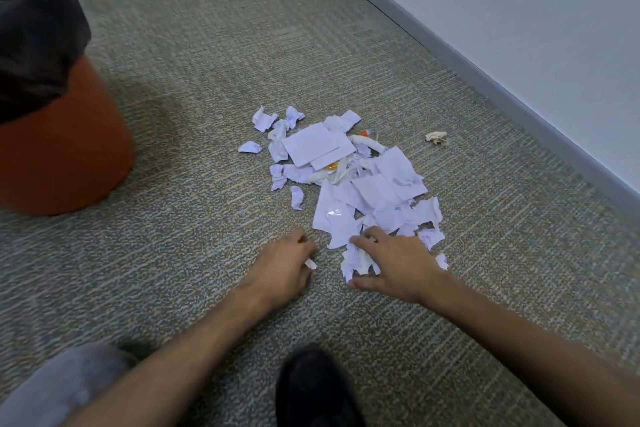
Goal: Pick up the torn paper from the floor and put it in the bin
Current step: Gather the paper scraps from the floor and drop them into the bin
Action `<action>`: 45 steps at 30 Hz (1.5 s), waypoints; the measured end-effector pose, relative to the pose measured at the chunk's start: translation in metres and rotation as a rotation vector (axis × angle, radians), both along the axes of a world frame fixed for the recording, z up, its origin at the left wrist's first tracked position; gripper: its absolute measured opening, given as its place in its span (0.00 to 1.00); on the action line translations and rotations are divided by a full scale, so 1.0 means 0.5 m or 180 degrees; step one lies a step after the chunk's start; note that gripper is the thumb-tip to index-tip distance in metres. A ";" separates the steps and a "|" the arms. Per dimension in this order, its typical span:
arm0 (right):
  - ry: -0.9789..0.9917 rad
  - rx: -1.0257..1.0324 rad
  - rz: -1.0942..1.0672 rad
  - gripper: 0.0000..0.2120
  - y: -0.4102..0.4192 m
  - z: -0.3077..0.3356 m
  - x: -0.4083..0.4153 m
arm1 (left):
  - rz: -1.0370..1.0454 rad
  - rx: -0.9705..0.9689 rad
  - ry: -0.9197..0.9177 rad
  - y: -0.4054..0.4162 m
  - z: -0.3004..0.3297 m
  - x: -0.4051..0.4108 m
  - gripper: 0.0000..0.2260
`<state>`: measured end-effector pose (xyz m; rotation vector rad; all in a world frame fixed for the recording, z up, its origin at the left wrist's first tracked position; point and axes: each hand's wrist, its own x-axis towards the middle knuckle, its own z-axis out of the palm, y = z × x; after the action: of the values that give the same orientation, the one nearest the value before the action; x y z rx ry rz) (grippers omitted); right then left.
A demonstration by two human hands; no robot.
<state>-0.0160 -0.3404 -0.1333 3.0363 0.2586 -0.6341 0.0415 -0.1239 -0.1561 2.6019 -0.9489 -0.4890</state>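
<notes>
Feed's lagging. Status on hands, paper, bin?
Left hand pinching a scrap. Right hand grabbing scraps at pile edge. Bin far left, path clear.

Grey-beige woven carpet floor (214,55), bearing a heap of torn white paper scraps (349,177), one crumpled beige paper wad (437,138) lying apart nearer the wall, and a round orange bin (65,156) with black liner, left.

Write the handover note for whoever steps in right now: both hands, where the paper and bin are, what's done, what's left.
Left hand: curled round a small white scrap, low over the carpet.
Right hand: fingers curled on scraps at the near edge of the torn paper pile.
Bin: orange, black liner, to the left, apart from the pile.
Crumpled beige bit lies alone near the wall.
Done: nothing visibly binned. Left: nearly everything.
</notes>
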 end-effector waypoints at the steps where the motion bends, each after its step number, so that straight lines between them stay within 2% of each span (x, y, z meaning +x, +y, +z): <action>1: -0.0029 0.0051 -0.0011 0.37 0.004 -0.003 -0.003 | 0.0022 -0.0048 0.0020 -0.001 0.000 0.000 0.10; 8: -0.0242 0.1061 -0.0318 0.20 0.035 -0.026 -0.012 | 0.0289 -0.0386 0.0305 0.008 -0.010 0.009 0.10; 11: -0.0304 0.1334 -0.0504 0.17 0.043 -0.031 -0.007 | 0.0425 -0.0455 0.0316 0.018 0.000 0.014 0.09; 17: -0.0364 0.2456 -0.1165 0.14 0.073 0.018 0.029 | 0.0683 -0.0790 0.0202 0.059 0.054 0.044 0.07; 23: -0.0285 0.3272 -0.1211 0.13 0.133 0.144 0.098 | 0.1000 -0.1199 -0.0393 0.140 0.185 0.086 0.05; 32: -0.0838 0.4022 -0.0395 0.14 0.334 0.383 0.259 | 0.1415 -0.1721 -0.1743 0.321 0.447 0.156 0.03; 37: -0.1063 0.3861 0.0256 0.15 0.474 0.486 0.361 | 0.1999 -0.1495 -0.2159 0.436 0.538 0.202 0.03; 41: -0.1174 0.3387 0.0563 0.18 0.563 0.514 0.437 | 0.2419 -0.1217 -0.2076 0.513 0.554 0.234 0.04; 45: -0.0880 0.2923 0.0775 0.26 0.617 0.508 0.473 | 0.2546 -0.0862 -0.1791 0.547 0.537 0.240 0.16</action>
<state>0.2205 -0.0317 0.1207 3.7478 1.1677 -0.0492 0.1617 0.1495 0.1122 2.6037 -0.0214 0.5530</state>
